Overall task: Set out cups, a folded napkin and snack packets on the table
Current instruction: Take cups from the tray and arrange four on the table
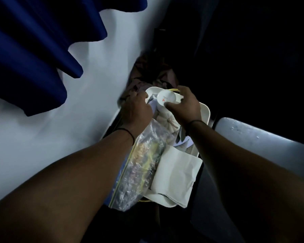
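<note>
Over the tray (204,109), far end: left hand (135,109) grip closed on its rim, right hand (186,104) grip pinching the cup (165,99). Snack bag (142,163) and napkin (175,174) wait nearer me. Cups step; next, lift cup out.

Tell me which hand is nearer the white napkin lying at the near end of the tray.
Right, by a small margin. The right hand grips the white cup at the tray's far end, on the side where the napkin lies. The left hand is equally far up but across the plastic bag.
</note>
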